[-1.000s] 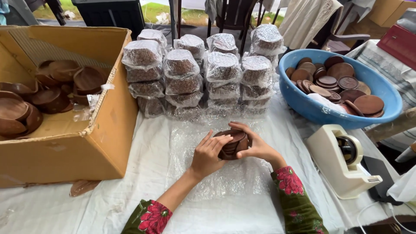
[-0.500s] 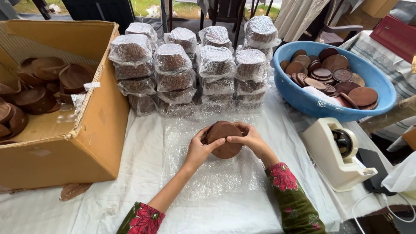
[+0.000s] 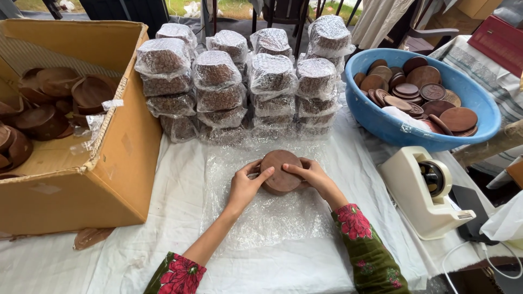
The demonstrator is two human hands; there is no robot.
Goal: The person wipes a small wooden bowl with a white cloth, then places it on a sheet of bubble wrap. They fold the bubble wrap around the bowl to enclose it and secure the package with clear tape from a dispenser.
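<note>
Wooden discs (image 3: 280, 170) now flat on bubble wrap (image 3: 272, 218), no longer tilted | left hand (image 3: 243, 185), right hand (image 3: 313, 177) both grasping stack | wrapping underway

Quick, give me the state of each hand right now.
Left hand: closed around the left side of the round wooden stack.
Right hand: closed around its right side.

Soft, even daylight comes in from the open side at the back; shadows are faint. Bubble wrap (image 3: 272, 218) glints a little. Sharp throughout, with slight wide-angle stretch at the edges.
</note>
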